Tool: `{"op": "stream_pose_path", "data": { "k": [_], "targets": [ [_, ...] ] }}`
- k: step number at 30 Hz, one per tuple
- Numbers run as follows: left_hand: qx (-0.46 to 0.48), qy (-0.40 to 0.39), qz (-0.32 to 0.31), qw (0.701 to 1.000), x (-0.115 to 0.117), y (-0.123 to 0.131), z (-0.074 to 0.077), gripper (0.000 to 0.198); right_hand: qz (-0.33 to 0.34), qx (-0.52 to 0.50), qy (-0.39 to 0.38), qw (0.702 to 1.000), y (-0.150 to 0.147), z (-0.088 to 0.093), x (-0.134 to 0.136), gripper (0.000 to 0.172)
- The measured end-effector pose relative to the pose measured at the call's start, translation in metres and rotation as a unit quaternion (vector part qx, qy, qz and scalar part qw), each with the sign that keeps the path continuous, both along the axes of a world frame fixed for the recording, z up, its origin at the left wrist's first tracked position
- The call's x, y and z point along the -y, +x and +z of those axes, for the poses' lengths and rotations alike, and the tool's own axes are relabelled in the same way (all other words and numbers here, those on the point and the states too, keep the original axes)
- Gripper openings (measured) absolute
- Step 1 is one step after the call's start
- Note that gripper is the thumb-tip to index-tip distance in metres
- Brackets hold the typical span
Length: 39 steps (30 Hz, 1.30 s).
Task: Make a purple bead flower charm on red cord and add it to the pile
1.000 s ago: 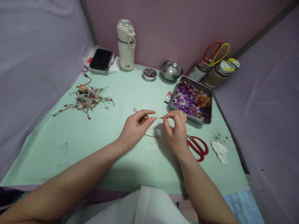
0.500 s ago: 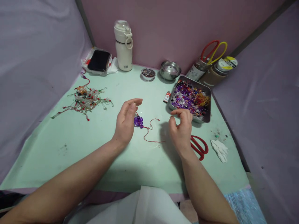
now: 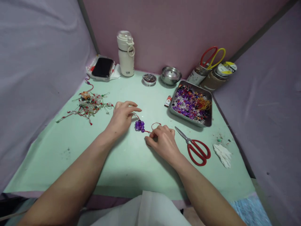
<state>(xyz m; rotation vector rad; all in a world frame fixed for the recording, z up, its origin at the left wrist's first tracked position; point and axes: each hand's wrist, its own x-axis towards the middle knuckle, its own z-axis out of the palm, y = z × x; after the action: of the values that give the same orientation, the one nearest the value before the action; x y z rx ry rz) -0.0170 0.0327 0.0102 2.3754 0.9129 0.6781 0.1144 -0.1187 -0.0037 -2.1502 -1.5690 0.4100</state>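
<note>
A small cluster of purple beads (image 3: 139,125) on a red cord (image 3: 155,124) lies on the green table (image 3: 70,138). My left hand (image 3: 122,116) rests flat just left of the cluster, fingers stretched, fingertips touching the cord's loop end. My right hand (image 3: 163,143) lies on the table just right of the cluster, fingers curled and pinched on the red cord.
A metal tray of mixed beads (image 3: 191,103) stands at the right, red scissors (image 3: 196,150) below it. Finished beaded strands (image 3: 90,103) lie at the left. A white bottle (image 3: 126,54), phone (image 3: 102,67), thread spool (image 3: 149,79), metal bowl (image 3: 171,75), lighter (image 3: 167,101) and jars with scissors (image 3: 211,67) line the back. Crumpled tissue (image 3: 223,154) lies far right.
The bead cluster and cord went from held between both hands to lying on the table. My left hand lowered flat beside it; my right hand moved down-left onto the cord.
</note>
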Motion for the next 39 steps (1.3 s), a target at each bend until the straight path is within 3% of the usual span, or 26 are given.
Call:
{"op": "stream_pose_path", "data": {
  "k": [4,9,25,36,39],
  "targets": [
    [-0.078,0.029,-0.029,0.996,-0.003,0.0,-0.015,0.028,-0.002,0.001,0.008,1.0,0.002,-0.001,0.001,0.017],
    [-0.116,0.044,-0.036,0.992,-0.009,0.001,-0.02,0.018,-0.008,-0.026,0.002,1.0,0.007,0.004,0.002,0.015],
    [-0.085,0.057,0.128,0.987,-0.013,-0.007,-0.014,0.019,0.066,-0.243,-0.06,0.966,0.064,0.033,0.018,0.024],
    [-0.081,0.04,0.154,0.984,-0.013,-0.008,-0.01,0.021,0.051,-0.26,-0.046,0.963,0.073,0.034,0.021,0.028],
    [-0.085,0.012,0.168,0.982,-0.005,-0.008,-0.001,0.028,0.054,-0.257,-0.038,0.964,0.069,0.034,0.018,0.028]
  ]
}}
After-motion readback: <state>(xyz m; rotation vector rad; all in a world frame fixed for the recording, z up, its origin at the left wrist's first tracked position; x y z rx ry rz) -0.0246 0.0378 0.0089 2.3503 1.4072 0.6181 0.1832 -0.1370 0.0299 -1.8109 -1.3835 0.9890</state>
